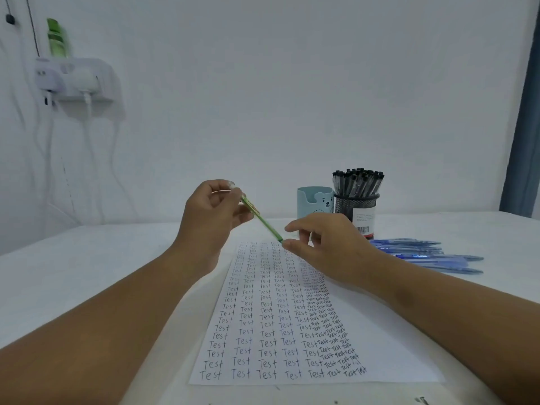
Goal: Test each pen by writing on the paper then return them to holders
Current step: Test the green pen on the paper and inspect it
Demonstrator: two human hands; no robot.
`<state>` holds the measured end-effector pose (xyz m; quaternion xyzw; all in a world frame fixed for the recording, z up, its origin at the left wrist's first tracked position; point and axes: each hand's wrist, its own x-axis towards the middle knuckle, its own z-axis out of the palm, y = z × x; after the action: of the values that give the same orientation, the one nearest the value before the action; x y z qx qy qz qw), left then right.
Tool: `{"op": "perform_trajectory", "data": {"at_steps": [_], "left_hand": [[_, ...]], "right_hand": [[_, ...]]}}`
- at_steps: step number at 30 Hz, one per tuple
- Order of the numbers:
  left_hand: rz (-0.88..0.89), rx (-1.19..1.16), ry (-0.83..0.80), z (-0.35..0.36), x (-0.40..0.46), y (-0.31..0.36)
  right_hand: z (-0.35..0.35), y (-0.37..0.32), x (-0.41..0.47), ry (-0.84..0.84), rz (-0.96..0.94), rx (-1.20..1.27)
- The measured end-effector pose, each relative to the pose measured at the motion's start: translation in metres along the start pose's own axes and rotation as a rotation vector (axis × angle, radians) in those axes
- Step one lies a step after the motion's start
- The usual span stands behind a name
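A wall shelf [77, 80] hangs at left. Over the white bench [87, 258], the left hand [209, 217] pinches a green pen [264, 222]; the right hand [324, 244] pinches its lower tip, above the paper [380, 346]. Two holders [355, 204] stand right.

Soft, even, cool-toned light fills the room, with no single source evident. Shadows are faint: a pale one lies under the forearms on the paper [292, 317], and a diffuse one falls beneath the wall shelf [79, 80] at upper left. No glare appears on the table [87, 273]. Wide-angle distortion bends the table's far edge and tilts the curtain [523, 112] at the right border. The handwriting near the paper's lower edge is crisp; its far rows blur. The green bottle [57, 39] on the shelf is smeared and soft.
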<state>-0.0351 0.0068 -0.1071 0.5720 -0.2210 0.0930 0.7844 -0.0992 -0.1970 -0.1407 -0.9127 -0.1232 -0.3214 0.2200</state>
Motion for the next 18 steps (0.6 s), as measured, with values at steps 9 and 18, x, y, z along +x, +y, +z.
{"op": "perform_trajectory", "data": {"at_steps": [9, 18], "left_hand": [[-0.062, 0.088, -0.209, 0.015, -0.014, -0.006], [-0.123, 1.094, -0.655, -0.008, -0.009, -0.029]], "right_hand": [[-0.005, 0.006, 0.003, 0.04, 0.068, 0.016], [-0.006, 0.03, 0.009, 0.103, 0.512, 0.449]]}}
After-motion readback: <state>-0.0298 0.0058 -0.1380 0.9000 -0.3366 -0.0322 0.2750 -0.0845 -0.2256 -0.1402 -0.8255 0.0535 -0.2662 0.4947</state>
